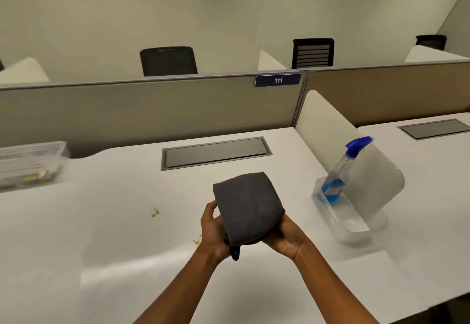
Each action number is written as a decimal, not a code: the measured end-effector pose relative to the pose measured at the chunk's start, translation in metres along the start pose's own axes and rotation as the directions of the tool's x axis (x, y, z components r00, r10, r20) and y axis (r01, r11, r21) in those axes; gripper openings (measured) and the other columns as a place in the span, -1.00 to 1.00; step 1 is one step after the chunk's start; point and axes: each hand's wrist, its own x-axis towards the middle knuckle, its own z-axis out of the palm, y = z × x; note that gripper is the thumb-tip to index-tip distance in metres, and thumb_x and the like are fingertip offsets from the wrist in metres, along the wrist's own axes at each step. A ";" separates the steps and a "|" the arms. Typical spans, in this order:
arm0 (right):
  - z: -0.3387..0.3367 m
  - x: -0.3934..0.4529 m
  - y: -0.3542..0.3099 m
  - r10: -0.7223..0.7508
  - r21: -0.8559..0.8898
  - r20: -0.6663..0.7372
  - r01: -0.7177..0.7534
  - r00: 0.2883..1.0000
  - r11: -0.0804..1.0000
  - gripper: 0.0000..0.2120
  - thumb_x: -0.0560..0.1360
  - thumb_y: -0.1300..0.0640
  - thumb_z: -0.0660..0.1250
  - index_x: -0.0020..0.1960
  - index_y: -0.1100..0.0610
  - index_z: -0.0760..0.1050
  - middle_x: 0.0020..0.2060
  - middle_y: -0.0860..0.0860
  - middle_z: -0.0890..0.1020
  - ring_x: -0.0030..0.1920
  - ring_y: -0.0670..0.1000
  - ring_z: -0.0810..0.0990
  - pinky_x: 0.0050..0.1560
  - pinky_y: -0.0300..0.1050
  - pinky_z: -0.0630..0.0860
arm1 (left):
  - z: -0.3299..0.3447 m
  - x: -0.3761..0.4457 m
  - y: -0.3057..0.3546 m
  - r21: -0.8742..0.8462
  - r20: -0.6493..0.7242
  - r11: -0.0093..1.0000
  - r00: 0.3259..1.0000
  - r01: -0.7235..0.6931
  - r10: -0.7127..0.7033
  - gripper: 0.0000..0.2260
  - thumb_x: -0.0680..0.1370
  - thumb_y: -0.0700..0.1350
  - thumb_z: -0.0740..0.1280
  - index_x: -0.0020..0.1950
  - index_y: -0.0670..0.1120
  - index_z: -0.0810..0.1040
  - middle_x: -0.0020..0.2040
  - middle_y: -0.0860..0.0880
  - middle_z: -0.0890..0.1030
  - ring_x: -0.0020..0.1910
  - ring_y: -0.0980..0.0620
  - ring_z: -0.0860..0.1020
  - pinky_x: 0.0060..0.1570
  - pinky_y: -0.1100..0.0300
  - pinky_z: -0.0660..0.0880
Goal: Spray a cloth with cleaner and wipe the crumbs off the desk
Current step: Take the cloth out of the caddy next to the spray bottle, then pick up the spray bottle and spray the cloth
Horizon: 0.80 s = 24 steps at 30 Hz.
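Both hands are up in front of me over the middle of the white tabletop (127, 247), and between them I have the folded dark grey cloth (248, 203). My left hand (212, 232) grips its left edge, thumb on the side I can see and fingers tucked behind. My right hand (286, 237) cups the lower right corner from underneath, closed on the fabric. I hold the cloth clear of the surface, tilted away from me, with a small dark loop (235, 253) hanging off its bottom corner between my wrists.

Crumbs are on the tabletop to my left of the cloth: one yellowish cluster (155, 212) lies out in the open, and a second cluster (197, 241) sits just beside my left wrist.

Toward the right edge of the tabletop the spray bottle (342, 171) of blue cleaner, with a blue trigger head, leans inside a clear plastic bin (348, 229), resting against the cream side divider (376, 171). It is well apart from my hands.

Near the back edge, a grey cable hatch (216, 150) is set flush into the tabletop. At the far left edge stands a clear storage box (30, 163) with blurred contents I cannot make out. On the partition behind hangs a blue plate (278, 80) reading 111.
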 end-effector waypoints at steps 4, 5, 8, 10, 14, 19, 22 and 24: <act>0.011 0.014 0.018 -0.018 -0.062 -0.034 0.016 0.999 0.998 -0.76 0.43 0.17 0.37 0.08 0.15 0.67 0.09 0.15 0.68 0.06 0.11 0.67 0.05 0.05 0.61 | -0.013 -0.015 0.009 -0.091 -0.022 0.994 0.998 -0.057 0.055 -0.58 0.26 0.19 0.42 -0.06 -0.09 0.69 -0.13 -0.08 0.69 -0.13 -0.12 0.64 -0.03 0.01 0.53; 0.013 0.017 0.021 -0.032 -0.080 -0.043 0.029 0.999 0.996 -0.76 0.40 0.18 0.38 0.04 0.14 0.68 0.05 0.15 0.69 0.02 0.09 0.67 0.03 0.04 0.62 | -0.014 -0.017 0.011 -0.103 -0.026 0.992 0.998 -0.065 0.063 -0.57 0.28 0.18 0.42 -0.03 -0.09 0.69 -0.10 -0.08 0.69 -0.11 -0.13 0.64 -0.02 0.01 0.53; 0.017 0.026 0.029 -0.074 -0.108 -0.061 0.067 0.995 0.992 -0.79 0.38 0.23 0.40 0.00 0.14 0.69 -0.02 0.14 0.70 -0.03 0.08 0.67 0.01 0.03 0.62 | -0.020 -0.021 0.016 -0.094 -0.056 0.991 0.994 -0.093 0.089 -0.63 0.30 0.13 0.41 -0.05 -0.09 0.65 -0.08 -0.09 0.64 -0.09 -0.13 0.60 0.03 0.00 0.48; 0.017 0.032 0.034 -0.102 -0.142 -0.095 0.088 0.990 0.986 -0.80 0.45 0.31 0.33 0.00 0.16 0.67 -0.03 0.16 0.69 -0.03 0.11 0.63 0.04 0.05 0.60 | -0.021 -0.021 0.019 -0.077 -0.104 0.990 0.989 -0.115 0.107 -0.71 0.24 0.06 0.45 -0.16 -0.06 0.55 -0.14 -0.06 0.49 -0.13 -0.09 0.48 0.07 -0.02 0.37; 0.014 0.040 0.035 -0.151 -0.253 -0.158 0.107 0.976 0.962 -0.77 0.49 0.37 0.25 -0.07 0.18 0.65 -0.17 0.16 0.67 -0.17 0.08 0.59 -0.14 -0.04 0.61 | -0.021 -0.021 0.019 -0.057 -0.106 0.989 0.986 -0.139 0.132 -0.68 0.22 0.03 0.52 -0.11 -0.08 0.64 -0.12 -0.05 0.60 -0.10 -0.11 0.57 0.04 0.00 0.46; 0.010 0.039 0.023 -0.205 -0.382 -0.195 0.119 0.959 0.917 -0.72 0.45 0.34 0.21 -0.25 0.10 0.64 -0.37 0.06 0.60 -0.36 0.00 0.48 -0.33 -0.16 0.53 | -0.018 -0.016 0.015 -0.061 -0.106 0.981 0.979 -0.182 0.175 -0.68 0.30 0.03 0.48 -0.02 -0.09 0.71 -0.10 -0.08 0.72 -0.10 -0.14 0.67 -0.05 -0.01 0.61; 0.000 0.040 0.014 -0.258 -0.460 -0.242 0.124 0.935 0.879 -0.64 0.54 0.33 0.17 -0.26 0.09 0.65 -0.35 0.06 0.63 -0.35 -0.01 0.56 -0.30 -0.15 0.56 | -0.012 -0.011 0.011 -0.066 -0.121 0.982 0.978 -0.177 0.169 -0.73 0.31 -0.01 0.46 -0.06 -0.11 0.68 -0.17 -0.08 0.71 -0.14 -0.12 0.65 -0.03 -0.01 0.58; -0.007 0.041 0.007 -0.290 -0.519 -0.252 0.124 0.923 0.846 -0.64 0.58 0.29 0.17 -0.24 0.10 0.67 -0.30 0.06 0.68 -0.30 0.02 0.62 -0.24 -0.12 0.61 | -0.008 -0.006 0.009 -0.054 -0.123 0.982 0.977 -0.181 0.173 -0.78 0.32 -0.05 0.45 -0.11 -0.12 0.68 -0.24 -0.06 0.69 -0.20 -0.09 0.65 -0.06 0.02 0.58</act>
